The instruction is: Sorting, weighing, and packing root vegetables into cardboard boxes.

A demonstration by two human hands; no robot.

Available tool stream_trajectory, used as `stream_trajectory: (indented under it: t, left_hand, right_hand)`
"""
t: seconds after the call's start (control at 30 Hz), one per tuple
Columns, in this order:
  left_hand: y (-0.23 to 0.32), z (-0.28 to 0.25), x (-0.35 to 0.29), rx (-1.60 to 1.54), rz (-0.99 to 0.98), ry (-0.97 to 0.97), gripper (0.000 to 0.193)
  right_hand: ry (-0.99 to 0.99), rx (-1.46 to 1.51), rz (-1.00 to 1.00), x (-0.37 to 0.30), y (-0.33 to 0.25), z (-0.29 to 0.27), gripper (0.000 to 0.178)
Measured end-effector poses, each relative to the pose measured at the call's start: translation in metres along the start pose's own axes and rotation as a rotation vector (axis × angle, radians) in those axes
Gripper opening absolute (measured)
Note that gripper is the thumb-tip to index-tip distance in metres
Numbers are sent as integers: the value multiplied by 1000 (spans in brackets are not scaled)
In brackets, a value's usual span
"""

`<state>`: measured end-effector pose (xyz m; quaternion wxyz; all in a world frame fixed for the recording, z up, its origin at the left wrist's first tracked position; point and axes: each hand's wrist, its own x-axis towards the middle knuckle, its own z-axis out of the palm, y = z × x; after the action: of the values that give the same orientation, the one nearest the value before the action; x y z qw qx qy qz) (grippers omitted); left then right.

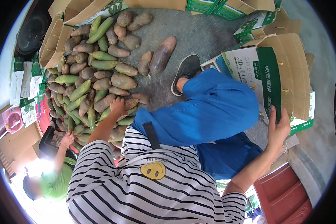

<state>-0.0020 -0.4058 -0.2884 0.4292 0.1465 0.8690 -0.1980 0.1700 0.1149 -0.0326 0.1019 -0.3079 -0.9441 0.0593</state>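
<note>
My left hand is down at the near right side of a large heap of long root vegetables. Its fingers bend over a brown root vegetable, and the fingertips are partly hidden. Green radish-like roots lie mixed among brown, soil-stained ones. Over on the right, my right hand holds the near edge of a green-and-white cardboard box, thumb and fingers at its corner. The box's brown flaps are folded out; its inside is hidden from here.
A big purplish root lies apart on the grey floor, near my dark shoe. More cartons stand along the far side and left. Another person in green reaches a hand to the heap's left side.
</note>
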Motion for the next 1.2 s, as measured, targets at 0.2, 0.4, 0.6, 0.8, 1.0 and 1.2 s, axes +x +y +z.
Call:
stream_trajectory:
  t: [0.2, 0.4, 0.6, 0.8, 1.0, 1.2]
  left_hand:
    - [-15, -9, 6, -633, 29, 153, 75]
    - [98, -188, -13, -1064, 679, 682, 72]
    - [228, -397, -148, -824, 1458, 1439, 67]
    - [334, -402, -178, -434, 1601, 1361, 59]
    - [321, -372, -151, -607, 1571, 1276, 41]
    - [214, -286, -86, -756, 1168, 1029, 36]
  right_hand:
    - [58, -4, -66, 2, -2, 0, 20]
    - [43, 15, -102, 1, -4, -2, 21]
    - [2, 15, -89, 1, -5, -1, 22]
    - [30, -38, -100, 0, -3, -3, 23]
    - [-15, -32, -83, -3, -3, -2, 21]
    - [-10, 17, -112, -3, -9, 0, 19]
